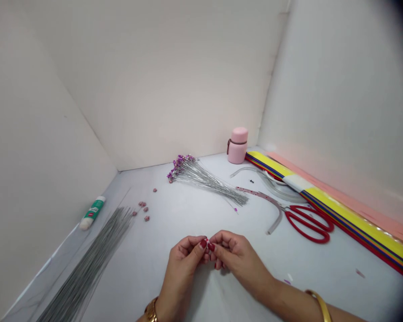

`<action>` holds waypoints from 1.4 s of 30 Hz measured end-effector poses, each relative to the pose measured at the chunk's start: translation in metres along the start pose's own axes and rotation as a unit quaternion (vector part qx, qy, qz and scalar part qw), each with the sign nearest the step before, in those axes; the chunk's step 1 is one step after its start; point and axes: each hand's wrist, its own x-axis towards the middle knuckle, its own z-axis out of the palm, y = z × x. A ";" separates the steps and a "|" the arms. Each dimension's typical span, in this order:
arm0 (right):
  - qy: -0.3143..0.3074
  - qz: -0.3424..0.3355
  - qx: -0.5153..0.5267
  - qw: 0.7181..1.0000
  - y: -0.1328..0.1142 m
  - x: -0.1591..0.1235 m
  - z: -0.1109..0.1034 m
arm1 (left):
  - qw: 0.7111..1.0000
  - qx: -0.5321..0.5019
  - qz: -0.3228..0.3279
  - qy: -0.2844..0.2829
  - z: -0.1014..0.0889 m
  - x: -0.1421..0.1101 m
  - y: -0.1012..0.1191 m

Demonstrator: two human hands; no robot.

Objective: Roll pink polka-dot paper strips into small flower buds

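My left hand and my right hand meet at the fingertips above the near middle of the table. Both are closed in a pinch, thumbs side by side, on a tiny pale and reddish piece. The fingers cover most of it, so its kind cannot be made out. Left of the hands lie several small pink star-shaped pieces. Beyond them rests a bundle of silvery wire stems with purple and pink tips. A sheaf of bare grey wires lies at the left.
Red-handled scissors lie right, beside a curved patterned strip and clear tubing. Coloured paper sheets line the right wall. A pink flask stands at the back; a green-and-white glue stick lies left.
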 end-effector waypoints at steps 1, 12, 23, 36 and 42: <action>-0.001 0.010 0.011 1.000 0.000 0.001 0.000 | 1.000 -0.002 -0.001 -0.004 0.000 0.000 0.000; 0.023 0.006 -0.033 0.999 -0.002 0.000 0.001 | 0.990 0.133 0.054 -0.011 -0.003 -0.003 0.004; -0.024 0.060 0.041 0.997 0.000 0.002 -0.004 | 0.983 0.173 0.058 -0.023 -0.004 -0.001 0.006; -0.083 0.083 0.098 0.988 -0.001 0.003 -0.007 | 0.964 0.224 0.115 -0.091 -0.003 -0.005 0.013; -0.114 0.082 0.106 0.984 0.000 0.004 -0.009 | 0.988 0.034 0.012 -0.147 0.004 -0.004 0.012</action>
